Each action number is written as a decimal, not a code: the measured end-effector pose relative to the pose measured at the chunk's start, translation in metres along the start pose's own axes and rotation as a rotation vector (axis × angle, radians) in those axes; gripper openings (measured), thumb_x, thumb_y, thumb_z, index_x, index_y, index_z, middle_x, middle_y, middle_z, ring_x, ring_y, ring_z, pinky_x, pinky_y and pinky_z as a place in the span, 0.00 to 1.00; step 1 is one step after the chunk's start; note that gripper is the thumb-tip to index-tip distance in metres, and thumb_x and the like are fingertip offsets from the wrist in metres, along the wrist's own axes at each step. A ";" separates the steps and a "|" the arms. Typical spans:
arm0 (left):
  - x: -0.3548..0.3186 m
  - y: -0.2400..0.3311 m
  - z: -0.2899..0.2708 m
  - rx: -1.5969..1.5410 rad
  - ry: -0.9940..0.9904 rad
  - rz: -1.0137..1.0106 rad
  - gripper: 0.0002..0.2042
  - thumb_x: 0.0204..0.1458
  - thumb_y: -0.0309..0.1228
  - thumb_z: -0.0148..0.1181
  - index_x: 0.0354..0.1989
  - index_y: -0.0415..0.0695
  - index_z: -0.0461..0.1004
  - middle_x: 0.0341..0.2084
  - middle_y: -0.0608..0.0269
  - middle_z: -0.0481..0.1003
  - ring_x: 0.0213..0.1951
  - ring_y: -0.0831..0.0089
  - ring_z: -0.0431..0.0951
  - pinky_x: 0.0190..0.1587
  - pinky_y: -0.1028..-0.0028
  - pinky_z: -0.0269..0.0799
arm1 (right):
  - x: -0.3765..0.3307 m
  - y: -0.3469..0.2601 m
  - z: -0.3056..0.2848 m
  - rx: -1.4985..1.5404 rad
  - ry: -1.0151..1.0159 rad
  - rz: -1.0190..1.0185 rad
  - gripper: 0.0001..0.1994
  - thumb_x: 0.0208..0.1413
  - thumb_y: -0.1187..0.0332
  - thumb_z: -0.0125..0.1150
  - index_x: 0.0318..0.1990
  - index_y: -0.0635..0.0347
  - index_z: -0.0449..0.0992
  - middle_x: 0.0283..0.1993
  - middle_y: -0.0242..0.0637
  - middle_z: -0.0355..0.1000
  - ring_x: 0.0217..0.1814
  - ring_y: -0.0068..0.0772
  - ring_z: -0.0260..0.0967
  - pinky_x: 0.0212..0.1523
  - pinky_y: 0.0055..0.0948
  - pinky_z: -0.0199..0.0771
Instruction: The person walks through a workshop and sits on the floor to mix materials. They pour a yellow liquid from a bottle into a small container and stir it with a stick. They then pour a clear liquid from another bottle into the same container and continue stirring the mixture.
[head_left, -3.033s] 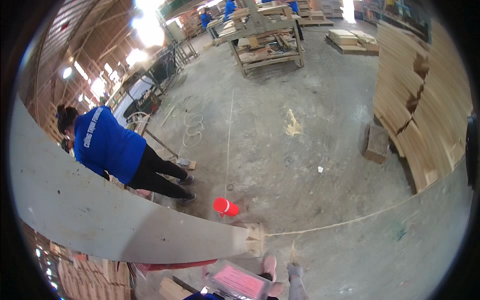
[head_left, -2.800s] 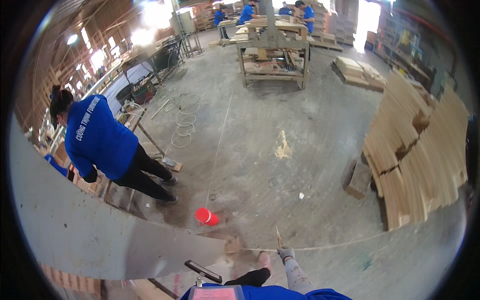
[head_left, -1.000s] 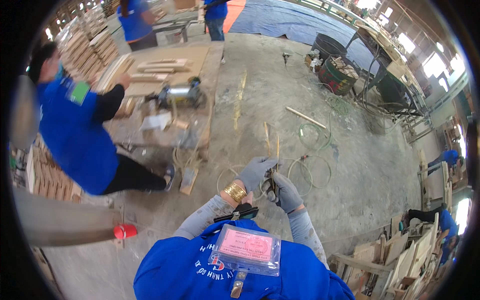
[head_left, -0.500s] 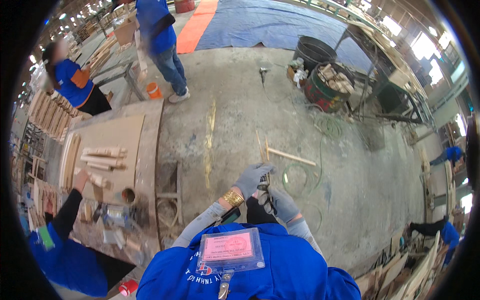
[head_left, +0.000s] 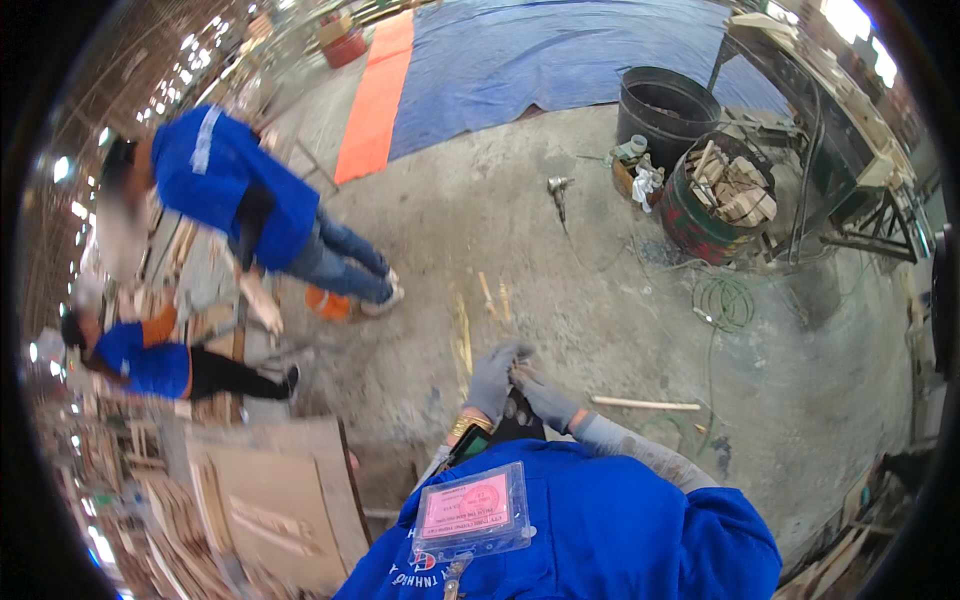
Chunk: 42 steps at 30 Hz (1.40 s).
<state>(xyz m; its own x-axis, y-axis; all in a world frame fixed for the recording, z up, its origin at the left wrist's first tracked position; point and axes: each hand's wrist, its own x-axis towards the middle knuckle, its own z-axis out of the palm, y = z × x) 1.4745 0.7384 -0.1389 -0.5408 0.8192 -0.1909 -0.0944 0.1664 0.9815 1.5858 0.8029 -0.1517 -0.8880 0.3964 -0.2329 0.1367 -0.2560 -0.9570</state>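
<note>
Both my hands wear grey gloves and meet in front of my body, fingers closed together. My left hand [head_left: 492, 382] has a gold bracelet at its wrist. My right hand [head_left: 546, 397] presses in beside it, fingertips against the left one. Just beyond the fingers, two thin wooden sticks [head_left: 488, 297] point away from me. They seem held in the left hand, but their lower ends are blurred. What the right fingers close on is hidden. A pale wooden stick [head_left: 645, 404] lies on the floor to the right of my hands.
Far right stand a black tub [head_left: 668, 108] and a drum of wood scraps [head_left: 733, 190]. A tool with a cord [head_left: 559, 200] and a coiled green hose [head_left: 723, 303] lie on the concrete. A workbench [head_left: 290, 450] is at left; two people in blue [head_left: 235, 190] stand beyond.
The view has swung left, so floor things appear farther right. My hands stay together before me, and the thin sticks still point outward. The standing person at left now bends over a piece of wood.
</note>
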 end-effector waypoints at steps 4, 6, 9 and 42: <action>0.157 0.027 -0.005 0.136 -0.271 -0.130 0.12 0.52 0.31 0.44 0.33 0.38 0.74 0.35 0.59 0.75 0.40 0.71 0.73 0.44 0.75 0.65 | 0.137 -0.007 -0.073 0.115 0.059 0.010 0.15 0.59 0.57 0.42 0.37 0.58 0.70 0.24 0.31 0.67 0.24 0.21 0.63 0.24 0.20 0.65; 0.234 0.027 -0.020 0.220 -0.314 -0.118 0.12 0.52 0.34 0.49 0.32 0.39 0.75 0.27 0.63 0.74 0.30 0.76 0.71 0.32 0.77 0.66 | 0.193 -0.034 -0.102 0.209 0.044 0.048 0.12 0.57 0.60 0.46 0.35 0.60 0.70 0.26 0.29 0.66 0.27 0.18 0.61 0.27 0.20 0.64; 0.343 0.050 -0.003 0.304 -0.413 -0.047 0.14 0.53 0.38 0.51 0.30 0.39 0.75 0.18 0.70 0.68 0.20 0.83 0.65 0.20 0.80 0.60 | 0.268 -0.062 -0.157 0.385 0.135 0.093 0.08 0.55 0.64 0.51 0.35 0.60 0.70 0.25 0.29 0.66 0.25 0.18 0.62 0.26 0.19 0.64; 1.289 -0.003 0.075 0.382 -0.893 -0.699 0.16 0.54 0.32 0.48 0.49 0.39 0.66 0.39 0.59 0.72 0.40 0.72 0.72 0.42 0.73 0.68 | 0.889 -0.014 -0.574 0.391 1.584 0.585 0.15 0.54 0.58 0.48 0.31 0.62 0.71 0.20 0.35 0.70 0.23 0.28 0.66 0.25 0.28 0.65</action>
<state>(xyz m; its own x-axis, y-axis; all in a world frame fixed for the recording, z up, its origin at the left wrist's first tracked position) 0.8408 1.8351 -0.3890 0.3148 0.5535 -0.7711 0.1992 0.7558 0.6238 1.0465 1.6653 -0.4445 0.5268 0.5296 -0.6648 -0.0615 -0.7564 -0.6513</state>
